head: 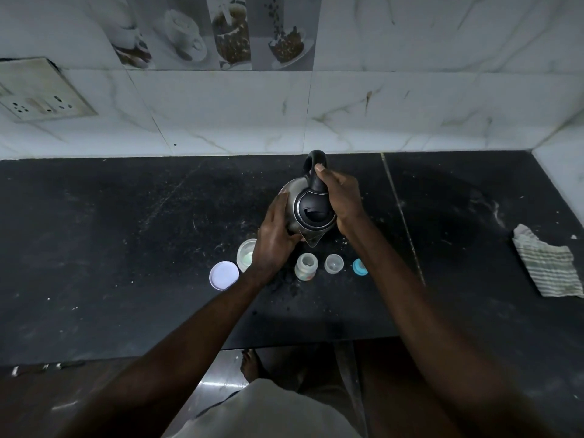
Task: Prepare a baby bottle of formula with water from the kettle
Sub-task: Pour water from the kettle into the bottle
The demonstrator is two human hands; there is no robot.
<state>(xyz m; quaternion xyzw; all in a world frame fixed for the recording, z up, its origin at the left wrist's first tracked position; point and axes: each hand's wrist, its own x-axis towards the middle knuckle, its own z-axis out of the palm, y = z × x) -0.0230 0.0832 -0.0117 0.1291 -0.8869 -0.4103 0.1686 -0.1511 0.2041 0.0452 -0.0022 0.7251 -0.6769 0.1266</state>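
Note:
A steel kettle [295, 192] with a black lid and handle is held over the dark counter [126, 232], its spout pointing toward me. My right hand [343, 197] grips the black handle. My left hand [275, 238] presses against the kettle's left side near the spout. Just below the spout stands the open baby bottle [306, 266]. To its right sit a clear cap [333, 263] and the blue teat ring [359, 267]. An open formula jar [246, 255] stands left of my left wrist, with its white lid [223, 275] lying beside it.
A striped cloth [546, 263] lies at the counter's right end. A tiled wall runs behind the counter, with a socket plate [38, 96] at the upper left. The counter's front edge is close to my body, and a foot shows on the floor below.

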